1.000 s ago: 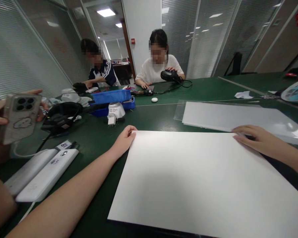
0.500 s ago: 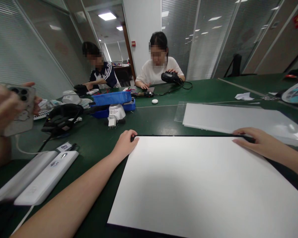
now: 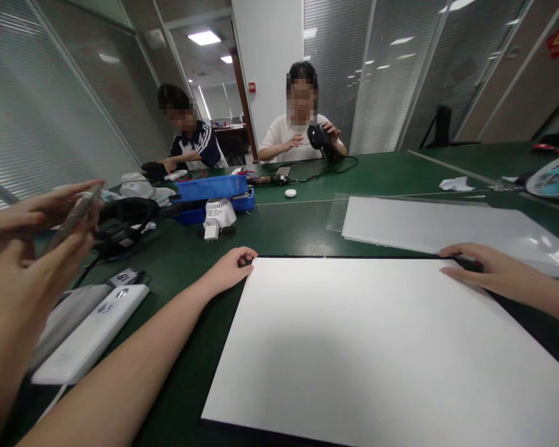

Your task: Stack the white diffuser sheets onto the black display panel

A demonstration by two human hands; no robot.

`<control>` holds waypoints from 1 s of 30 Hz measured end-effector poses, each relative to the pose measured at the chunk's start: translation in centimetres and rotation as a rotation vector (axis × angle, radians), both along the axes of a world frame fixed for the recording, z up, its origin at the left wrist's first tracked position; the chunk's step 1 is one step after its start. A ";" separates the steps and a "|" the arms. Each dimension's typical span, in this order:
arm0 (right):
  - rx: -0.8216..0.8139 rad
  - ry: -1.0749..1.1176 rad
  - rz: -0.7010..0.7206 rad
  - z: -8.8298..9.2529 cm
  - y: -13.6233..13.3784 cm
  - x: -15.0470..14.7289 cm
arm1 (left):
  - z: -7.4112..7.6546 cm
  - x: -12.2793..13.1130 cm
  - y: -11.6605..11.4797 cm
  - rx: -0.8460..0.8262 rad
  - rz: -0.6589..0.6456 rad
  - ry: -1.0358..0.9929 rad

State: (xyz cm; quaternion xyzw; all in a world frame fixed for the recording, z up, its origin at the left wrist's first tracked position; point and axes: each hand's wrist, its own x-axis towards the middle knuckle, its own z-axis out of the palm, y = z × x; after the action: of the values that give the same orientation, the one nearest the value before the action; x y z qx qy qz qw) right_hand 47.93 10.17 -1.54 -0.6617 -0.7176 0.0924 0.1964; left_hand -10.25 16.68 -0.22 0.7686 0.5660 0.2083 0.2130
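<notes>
A large white board [image 3: 382,347] with a thin dark edge lies in front of me on the green table. My left hand [image 3: 230,270] holds its far left corner, fingers curled and thumb at the edge. At the far right corner, my right hand [image 3: 487,267] pinches the board, with the thumb on the white face and the fingers behind the far edge. Just beyond the board lies a white sheet [image 3: 428,220] with clear plastic around it, close to my right fingers.
At left, another person's hands hold a phone [image 3: 74,214] above white power banks [image 3: 93,335]. Blue trays [image 3: 209,186], a white plug-in device [image 3: 218,212] and black headgear [image 3: 123,220] stand behind. Across the table [image 3: 284,230], one person holds a black device [image 3: 319,138]; another sits left.
The neighbouring person's phone has turned edge-on and moved right. The person opposite has raised the black device and lifted the other hand. My hands stay at the board's corners.
</notes>
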 end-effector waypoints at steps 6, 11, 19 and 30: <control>-0.022 -0.007 -0.007 0.1 -0.1 0.1 | -0.3 -0.2 0.1 0.006 -0.024 0.006; -0.009 -0.022 -0.016 -0.2 0.1 0.2 | -0.4 0.0 0.0 0.074 -0.039 0.039; 0.027 -0.037 -0.019 -0.3 0.1 0.3 | -0.4 0.2 -0.2 0.185 -0.098 0.071; 0.036 -0.063 0.036 -0.3 0.2 0.1 | -0.6 0.2 0.0 0.213 -0.107 0.085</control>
State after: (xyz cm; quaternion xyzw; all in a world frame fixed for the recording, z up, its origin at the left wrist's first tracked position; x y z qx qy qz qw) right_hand 48.03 10.35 -1.81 -0.6477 -0.7367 0.0621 0.1840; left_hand -10.01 16.65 -0.82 0.8241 0.5076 0.2228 0.1165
